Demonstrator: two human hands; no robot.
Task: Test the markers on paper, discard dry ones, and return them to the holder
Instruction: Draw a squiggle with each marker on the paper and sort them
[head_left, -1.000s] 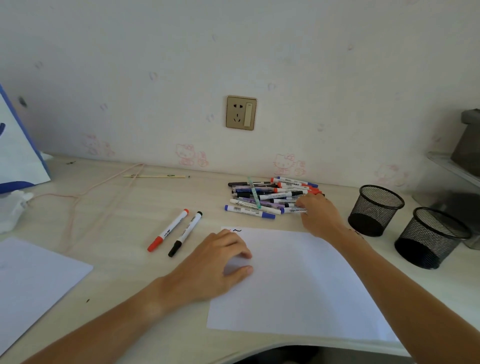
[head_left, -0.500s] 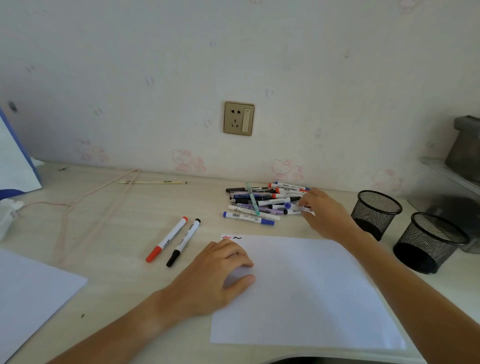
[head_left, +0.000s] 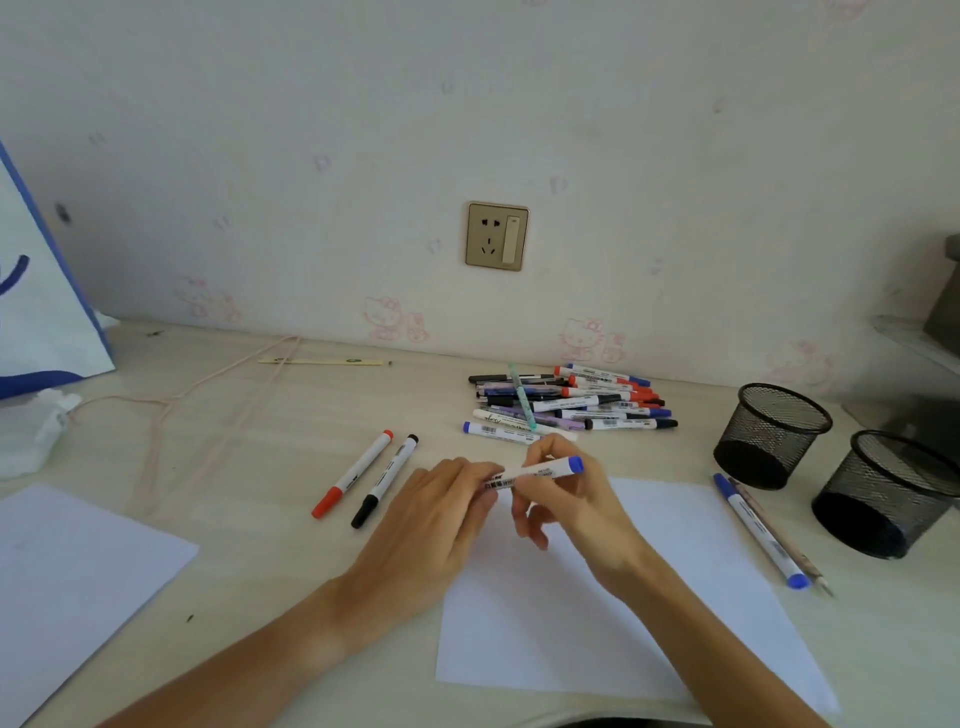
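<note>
Marker, white-barrelled with a blue end cap, is held just above the far edge of the sheet of paper in front of me. My left hand grips its left end with curled fingers; whether that end still carries a cap I cannot tell, as the fingers cover it. My right hand pinches the barrel between thumb and forefinger, with the remaining fingers loosely curled beneath. The marker's long axis runs roughly left to right, tilted slightly, with the blue end pointing right and a little away from me.

A second white sheet lies near my left forearm. Right of the paper, a blue-capped marker and a thin pen lie side by side, angled toward me. Just left of my hands, a red-capped marker and a black-capped marker lie parallel on the desk. Two black mesh holders stand at the right, close together. Beyond my hands, the pile of markers lies near the wall, most of them lying left to right. A pencil and a pink cord lie further left, with a blue-and-white bag at the far left. A wall socket sits above the pile.
</note>
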